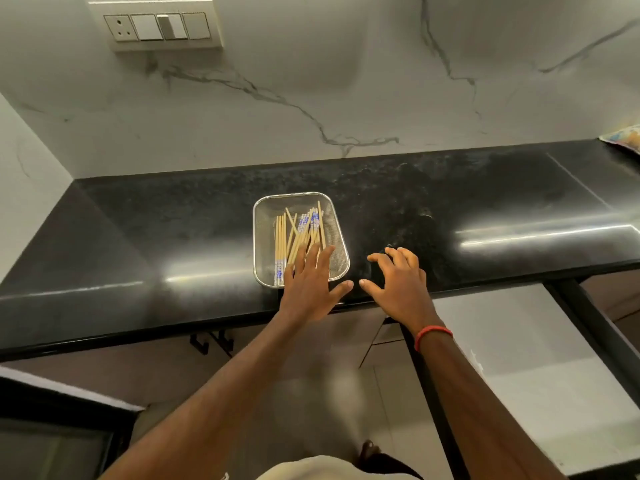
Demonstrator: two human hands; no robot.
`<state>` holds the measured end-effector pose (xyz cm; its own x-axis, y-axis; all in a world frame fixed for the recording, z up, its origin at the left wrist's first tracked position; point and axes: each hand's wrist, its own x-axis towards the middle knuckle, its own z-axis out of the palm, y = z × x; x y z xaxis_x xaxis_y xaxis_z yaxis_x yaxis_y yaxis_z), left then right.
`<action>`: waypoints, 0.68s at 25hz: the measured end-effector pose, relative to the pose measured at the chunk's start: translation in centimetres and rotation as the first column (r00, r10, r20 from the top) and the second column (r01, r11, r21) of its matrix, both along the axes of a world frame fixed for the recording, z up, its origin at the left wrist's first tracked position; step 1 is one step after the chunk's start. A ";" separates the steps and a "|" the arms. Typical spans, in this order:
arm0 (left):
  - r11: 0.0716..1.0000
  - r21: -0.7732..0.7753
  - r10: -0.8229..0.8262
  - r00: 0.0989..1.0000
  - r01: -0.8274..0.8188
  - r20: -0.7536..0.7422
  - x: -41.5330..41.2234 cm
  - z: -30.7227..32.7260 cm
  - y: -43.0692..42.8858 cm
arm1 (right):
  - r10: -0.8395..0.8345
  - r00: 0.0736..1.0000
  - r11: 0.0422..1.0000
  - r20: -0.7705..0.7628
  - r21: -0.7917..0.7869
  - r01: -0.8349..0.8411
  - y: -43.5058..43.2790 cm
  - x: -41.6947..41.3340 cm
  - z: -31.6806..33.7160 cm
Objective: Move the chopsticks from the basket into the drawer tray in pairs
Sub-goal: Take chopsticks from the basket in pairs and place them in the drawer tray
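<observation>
White-lined drawer [526, 358] stands open under our right forearm, nearest us. Red band [433, 336] on the right wrist. Our left hand [308, 285] is flat, fingers straight and spread, over the near end of the mesh basket [268, 216]; we can't tell if it touches. Right hand [398, 285] just right of it, fingers loosely bent, holding nothing, over the black worktop [173, 237]. Chopsticks [299, 233] lie loose in the basket, under and beyond the left fingertips. Switch plate [156, 26] on the marble wall, far past both hands.
</observation>
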<state>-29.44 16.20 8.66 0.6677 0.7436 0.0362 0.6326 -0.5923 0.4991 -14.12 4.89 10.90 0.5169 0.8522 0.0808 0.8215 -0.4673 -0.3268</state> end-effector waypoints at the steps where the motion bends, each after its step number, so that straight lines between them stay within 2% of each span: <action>1: 1.000 -0.012 0.012 1.000 -0.012 0.005 -0.2 0.0 0.5 | 0.011 1.000 1.000 0.001 -0.006 -0.011 0.9 -0.2 0.4; 5: 0.994 -0.088 0.070 0.997 -0.067 0.028 -0.5 -0.1 2.8 | 0.083 0.996 0.996 -0.030 0.034 -0.082 5.0 -0.7 1.9; 9: 0.969 -0.209 0.166 0.974 -0.132 0.151 -0.4 -0.5 5.3 | 0.112 0.987 0.990 -0.118 0.095 -0.101 9.6 -1.1 2.4; 12: 0.924 -0.311 0.290 0.939 -0.224 0.186 0.0 -0.3 7.6 | 0.127 0.984 0.991 -0.127 0.050 -0.122 12.8 -1.1 1.9; 17: 0.904 -0.322 0.352 0.916 -0.280 0.191 1.0 0.0 11.1 | 0.152 0.979 0.985 -0.134 -0.065 -0.162 16.8 -0.6 -0.5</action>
